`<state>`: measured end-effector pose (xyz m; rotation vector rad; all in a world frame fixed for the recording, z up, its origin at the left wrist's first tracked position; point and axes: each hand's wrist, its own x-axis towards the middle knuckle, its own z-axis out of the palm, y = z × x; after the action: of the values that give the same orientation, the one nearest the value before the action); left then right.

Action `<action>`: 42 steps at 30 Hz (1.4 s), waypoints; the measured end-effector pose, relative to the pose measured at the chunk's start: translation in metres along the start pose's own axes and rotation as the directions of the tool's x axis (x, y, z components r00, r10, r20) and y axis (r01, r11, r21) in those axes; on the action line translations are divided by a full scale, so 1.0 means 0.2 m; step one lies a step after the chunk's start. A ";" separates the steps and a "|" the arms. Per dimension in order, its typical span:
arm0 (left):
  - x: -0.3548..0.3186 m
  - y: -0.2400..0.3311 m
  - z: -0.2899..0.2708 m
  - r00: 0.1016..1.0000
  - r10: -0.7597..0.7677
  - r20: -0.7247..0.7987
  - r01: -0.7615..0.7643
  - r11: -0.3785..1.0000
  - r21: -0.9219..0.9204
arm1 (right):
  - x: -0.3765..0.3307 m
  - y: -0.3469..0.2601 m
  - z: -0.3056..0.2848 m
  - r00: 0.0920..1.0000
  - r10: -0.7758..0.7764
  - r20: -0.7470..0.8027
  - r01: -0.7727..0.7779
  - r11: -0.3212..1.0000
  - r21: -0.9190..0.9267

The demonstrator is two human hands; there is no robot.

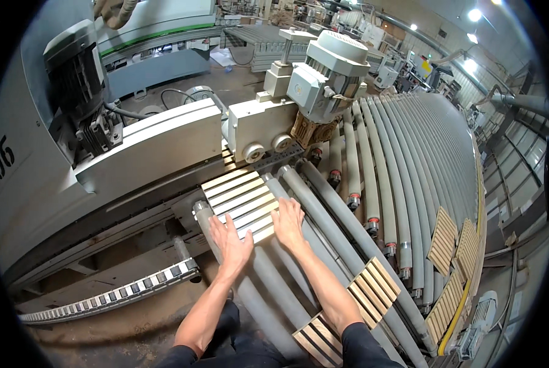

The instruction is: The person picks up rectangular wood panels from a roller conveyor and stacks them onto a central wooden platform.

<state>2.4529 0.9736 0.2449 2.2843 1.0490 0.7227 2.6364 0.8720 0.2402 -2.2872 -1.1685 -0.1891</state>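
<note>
A slatted wooden panel [240, 199] with pale strips and dark gaps lies on grey rollers [323, 202] at the mouth of a large grey machine [151, 147]. My left hand [232, 240] lies flat and open against the panel's near left edge. My right hand [288, 222] presses flat on the panel's near right corner, fingers spread. Neither hand grips anything. The panel's far end sits under the feeder unit [268, 126] with its small wheels.
An electric motor [329, 73] sits on the feeder. More slatted panels lie on the rollers: one near my right forearm [372, 288], one below [317, 340], several at the right [452, 245]. A cable chain [115, 294] runs along the dusty floor at the left.
</note>
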 end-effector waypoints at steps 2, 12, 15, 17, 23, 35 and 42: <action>0.03 0.08 0.08 1.000 0.005 0.019 -0.004 1.000 -0.012 | 0.03 0.09 -0.02 1.000 -0.001 -0.030 0.000 1.000 -0.029; 0.24 0.38 0.40 0.993 0.045 0.110 -0.022 0.979 -0.205 | 0.08 0.38 -0.15 0.978 0.202 -0.053 -0.205 0.978 -0.049; 0.20 0.42 0.37 0.990 0.068 0.125 -0.030 0.957 -0.289 | -0.06 0.39 -0.25 0.970 0.210 -0.123 -0.213 0.977 -0.006; 0.16 0.39 0.29 0.989 0.065 0.133 -0.006 0.915 -0.402 | -0.16 0.34 -0.38 0.951 0.296 -0.090 -0.282 0.949 0.139; 0.00 0.23 0.06 0.678 -0.024 0.734 0.656 0.470 -0.590 | -0.58 0.35 -0.55 0.786 0.593 0.177 -0.578 0.600 0.553; -0.56 0.45 -0.62 0.850 0.312 0.424 0.266 0.440 -0.858 | -1.18 -0.20 -0.99 0.879 0.465 -0.105 -0.125 0.438 0.891; -1.03 0.55 -0.64 0.687 0.718 -0.113 -0.569 0.434 -0.698 | -0.97 -0.30 -1.06 0.948 0.317 -0.039 0.113 -0.219 0.969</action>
<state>2.3107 0.7776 0.3567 1.9341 -0.2989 0.9367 2.4977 0.6491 0.3721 -0.6817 -0.4356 0.4151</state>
